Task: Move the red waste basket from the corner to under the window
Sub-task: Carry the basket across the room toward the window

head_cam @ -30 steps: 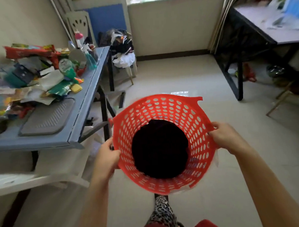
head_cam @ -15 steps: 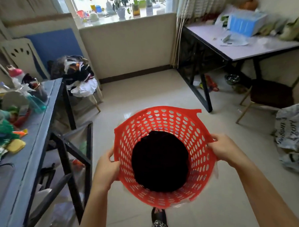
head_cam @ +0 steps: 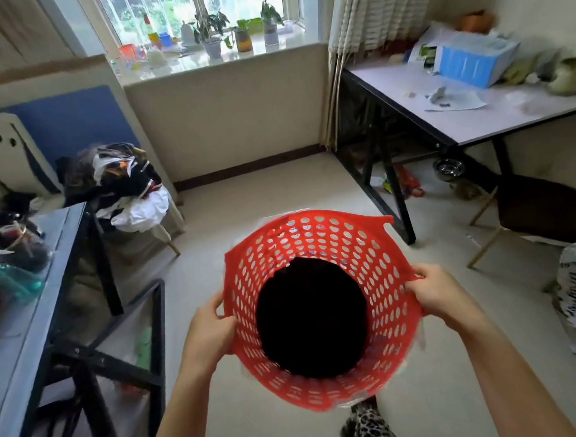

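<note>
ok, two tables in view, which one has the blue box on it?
The white-topped table on the right beside the curtain: the blue box lies on its far end. The grey-blue table on the left holds only cluttered small items, no box.

Perforated red plastic basket (head_cam: 373,247), matt

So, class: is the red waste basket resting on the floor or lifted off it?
Lifted. The red waste basket is gripped at its rim by the left hand and right hand, with the floor visible below.
</note>
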Action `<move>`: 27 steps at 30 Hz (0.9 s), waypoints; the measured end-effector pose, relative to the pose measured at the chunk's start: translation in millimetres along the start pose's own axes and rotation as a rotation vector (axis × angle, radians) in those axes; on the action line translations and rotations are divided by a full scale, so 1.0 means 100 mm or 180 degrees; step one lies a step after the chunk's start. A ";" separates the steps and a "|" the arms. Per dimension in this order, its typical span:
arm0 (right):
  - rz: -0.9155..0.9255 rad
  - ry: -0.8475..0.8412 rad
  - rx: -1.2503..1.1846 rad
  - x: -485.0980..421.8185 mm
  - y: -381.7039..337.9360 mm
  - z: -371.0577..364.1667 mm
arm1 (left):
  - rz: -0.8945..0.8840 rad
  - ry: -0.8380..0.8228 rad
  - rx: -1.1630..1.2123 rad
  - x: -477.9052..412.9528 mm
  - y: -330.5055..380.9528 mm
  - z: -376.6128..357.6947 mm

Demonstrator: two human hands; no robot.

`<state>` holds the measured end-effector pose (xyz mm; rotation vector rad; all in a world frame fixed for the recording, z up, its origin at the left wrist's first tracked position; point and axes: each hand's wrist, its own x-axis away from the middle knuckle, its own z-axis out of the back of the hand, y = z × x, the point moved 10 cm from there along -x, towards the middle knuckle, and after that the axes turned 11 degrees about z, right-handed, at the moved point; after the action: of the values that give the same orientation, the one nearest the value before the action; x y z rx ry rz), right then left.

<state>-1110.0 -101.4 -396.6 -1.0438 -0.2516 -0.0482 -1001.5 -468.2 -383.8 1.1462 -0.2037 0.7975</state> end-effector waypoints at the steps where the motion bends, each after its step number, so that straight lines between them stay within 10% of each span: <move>1: -0.0006 -0.0021 -0.0009 -0.22 -0.03 0.00 | 0.0001 -0.0014 -0.0040 -0.17 0.12 -0.04; 27: 0.0354 -0.0440 0.0165 -5.33 -1.64 0.11 | 0.0395 0.0442 0.0520 -3.74 3.00 -0.37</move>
<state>-1654.7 -217.4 -374.3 -1.0092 -0.3180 0.1307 -1474.9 -554.6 -377.1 1.2348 -0.0958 1.0146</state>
